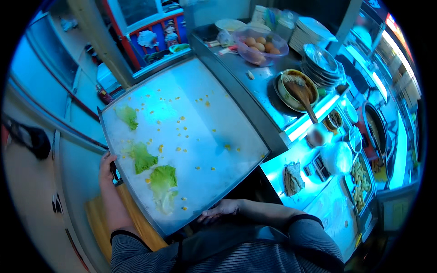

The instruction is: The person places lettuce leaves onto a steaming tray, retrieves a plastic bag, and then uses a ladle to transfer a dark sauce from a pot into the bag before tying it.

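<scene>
A large, flat metal tray (195,132) with a thin rim lies in front of me. Loose yellow corn kernels (178,149) are scattered over it. Several pale green lettuce leaves (163,182) rest along its left part. My left hand (107,167) grips the tray's left edge, with some fingers hidden beneath the rim. At the near edge, my right hand (221,210) is closed on the rim close to the near corner; its fingertips are partly out of sight.
Right of the tray, a counter bears a purple bowl of eggs (260,45), stacked plates (321,63) and a sauce pot (298,91) with a wooden spoon. A crumpled cloth (293,179) lies nearer, beside a food tray (361,182). Wooden boards (100,218) sit below left.
</scene>
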Demonstrator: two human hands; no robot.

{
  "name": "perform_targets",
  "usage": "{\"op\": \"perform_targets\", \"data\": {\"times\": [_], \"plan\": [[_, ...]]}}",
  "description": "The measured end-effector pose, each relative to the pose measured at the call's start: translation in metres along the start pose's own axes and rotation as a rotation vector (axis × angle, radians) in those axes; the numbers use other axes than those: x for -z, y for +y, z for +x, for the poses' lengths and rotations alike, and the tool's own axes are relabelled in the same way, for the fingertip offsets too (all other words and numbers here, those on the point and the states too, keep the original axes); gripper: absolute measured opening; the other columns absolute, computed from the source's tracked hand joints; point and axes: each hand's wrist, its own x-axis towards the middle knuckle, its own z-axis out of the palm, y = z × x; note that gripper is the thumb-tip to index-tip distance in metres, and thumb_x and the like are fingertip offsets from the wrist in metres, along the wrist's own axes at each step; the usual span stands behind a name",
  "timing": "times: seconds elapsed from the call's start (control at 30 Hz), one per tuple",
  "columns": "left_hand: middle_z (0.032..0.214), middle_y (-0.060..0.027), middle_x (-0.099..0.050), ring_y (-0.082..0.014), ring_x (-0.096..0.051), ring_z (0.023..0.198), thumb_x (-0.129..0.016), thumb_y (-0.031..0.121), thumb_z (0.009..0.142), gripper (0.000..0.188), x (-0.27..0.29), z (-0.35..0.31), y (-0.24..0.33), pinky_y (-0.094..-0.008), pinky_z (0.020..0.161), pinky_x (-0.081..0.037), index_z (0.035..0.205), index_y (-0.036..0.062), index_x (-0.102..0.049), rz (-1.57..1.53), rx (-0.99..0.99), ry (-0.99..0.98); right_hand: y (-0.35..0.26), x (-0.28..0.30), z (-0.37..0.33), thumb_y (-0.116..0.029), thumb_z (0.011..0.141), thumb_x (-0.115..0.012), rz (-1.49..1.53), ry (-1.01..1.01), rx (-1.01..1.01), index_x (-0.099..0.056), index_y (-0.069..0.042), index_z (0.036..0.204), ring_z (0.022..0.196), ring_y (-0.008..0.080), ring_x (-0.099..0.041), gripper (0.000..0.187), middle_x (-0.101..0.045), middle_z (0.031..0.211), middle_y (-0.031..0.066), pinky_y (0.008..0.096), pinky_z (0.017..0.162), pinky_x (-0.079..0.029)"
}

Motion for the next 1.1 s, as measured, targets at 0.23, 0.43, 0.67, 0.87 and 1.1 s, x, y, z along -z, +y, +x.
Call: {"op": "perform_targets", "data": {"times": [0.23, 0.43, 0.67, 0.87, 1.1], "plan": [[0.106, -0.0131, -0.062, -0.0248, -0.062, 0.092, -0.058, 0.015, 0.083, 0.035, -0.117, 0.140, -0.031, -0.0376, 0.082, -0.050, 0.113, -0.0013, -0.054, -0.129, 0.157, -0.135, -0.004, 0.073, -0.037, -0.038, 0.092, -0.055, -0.001, 0.390, 0.371, -0.063, -0.010, 0.112, 0.095, 0.0131, -0.062, 0.035, -0.066, 0.107, 0.0029, 0.0312, 0.083, -0.049], [0.100, -0.0097, -0.065, -0.0220, -0.062, 0.092, -0.057, 0.026, 0.085, 0.030, -0.303, 0.200, -0.066, -0.0343, 0.074, -0.052, 0.106, 0.0046, -0.057, -0.391, 0.274, -0.099, 0.055, 0.088, -0.110, -0.033, 0.092, -0.054, -0.046, 1.360, 0.476, -0.061, -0.010, 0.116, 0.094, 0.0199, -0.060, 0.034, -0.062, 0.110, 0.0096, 0.0314, 0.081, -0.048], [0.115, -0.0155, -0.056, -0.0297, -0.057, 0.104, -0.050, 0.039, 0.088, 0.048, -0.374, 0.223, -0.075, -0.0427, 0.089, -0.049, 0.126, 0.0092, -0.046, -0.365, 0.267, -0.090, 0.097, 0.082, -0.181, -0.021, 0.087, -0.057, -1.010, 2.153, -0.197, -0.043, -0.017, 0.132, 0.120, 0.0348, -0.043, 0.047, -0.044, 0.132, 0.0138, 0.0441, 0.096, -0.041], [0.107, -0.0128, -0.055, -0.0241, -0.058, 0.095, -0.048, 0.045, 0.090, 0.046, -0.269, 0.180, -0.169, -0.0375, 0.078, -0.053, 0.115, 0.0071, -0.051, -0.235, 0.474, -0.057, 0.089, 0.132, -0.172, -0.024, 0.086, -0.056, -0.950, 1.986, -0.193, -0.043, -0.017, 0.129, 0.103, 0.0391, -0.048, 0.045, -0.043, 0.123, 0.0191, 0.0450, 0.085, -0.047], [0.112, -0.0176, -0.055, -0.0351, -0.057, 0.096, -0.057, 0.026, 0.082, 0.025, -0.195, -0.059, -0.202, -0.0464, 0.089, -0.047, 0.099, 0.0073, -0.054, 0.021, 0.960, -0.076, 0.058, 0.214, -0.202, -0.013, 0.082, -0.054, -0.659, 2.443, 0.111, -0.050, -0.003, 0.101, 0.098, 0.0348, -0.053, 0.022, -0.048, 0.111, 0.0203, 0.0401, 0.078, -0.050]]}}
